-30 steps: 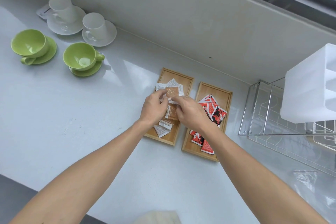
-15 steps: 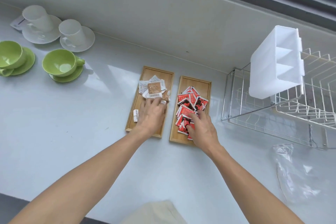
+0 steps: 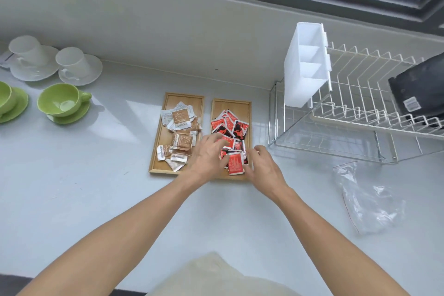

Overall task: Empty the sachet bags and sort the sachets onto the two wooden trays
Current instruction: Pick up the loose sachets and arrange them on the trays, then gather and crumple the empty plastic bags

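Over the right tray [image 3: 231,106], both hands worked the red sachets [image 3: 228,127] — left hand [image 3: 207,156] had crossed from the brown sachets [image 3: 180,127] on the left tray [image 3: 183,98]. Right hand [image 3: 264,166] too: fingers spread, gripping nothing. Emptied bag [image 3: 367,199] lay at the counter's right edge — sorting looked nearly done.

Both bare forearms are extended toward twelve o'clock, the left hand [image 3: 207,156] held palm-down with fingers spread, the right hand [image 3: 263,168] loosely curled at its three o'clock.

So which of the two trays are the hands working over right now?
The right-hand tray, holding red sachets; the left tray holds brown and white ones.
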